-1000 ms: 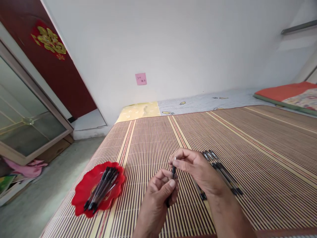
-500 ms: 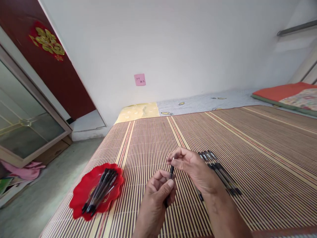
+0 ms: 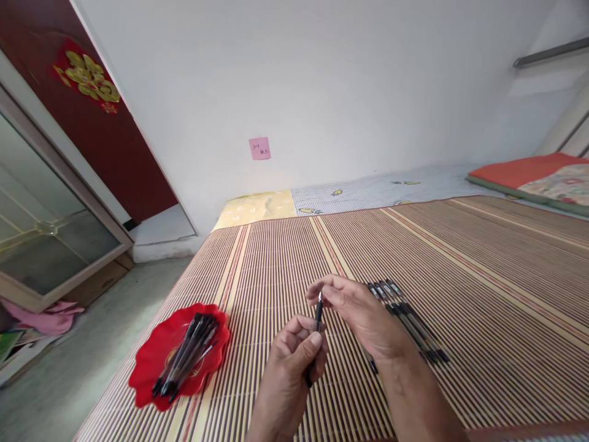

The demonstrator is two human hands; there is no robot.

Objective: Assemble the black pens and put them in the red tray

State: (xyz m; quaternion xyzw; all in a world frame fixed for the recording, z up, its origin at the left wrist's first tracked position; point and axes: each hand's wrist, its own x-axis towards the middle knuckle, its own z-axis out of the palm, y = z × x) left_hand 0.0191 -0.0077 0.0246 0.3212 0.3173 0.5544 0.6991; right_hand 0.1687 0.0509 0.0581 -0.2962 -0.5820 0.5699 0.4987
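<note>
My left hand is closed around the barrel of a dark pen, which stands nearly upright with its silver tip on top. At that tip, the thumb and curled fingers of my right hand pinch close around the metal point. Just right of my right hand, several dark pens lie side by side on the striped mat. One more pen end shows under my right wrist; the rest of that pen is hidden. To the left, a red scalloped plate holds a bundle of similar pens.
The mat covers a bed, with a checked sheet and yellow cloth along the wall. Folded orange bedding lies at the far right. A glass-paned cabinet door stands at the left, above the floor.
My right thumb and fingers have shifted slightly around the pen's tip, so more of the silver point shows. My left hand and the pens lying about stay put.
</note>
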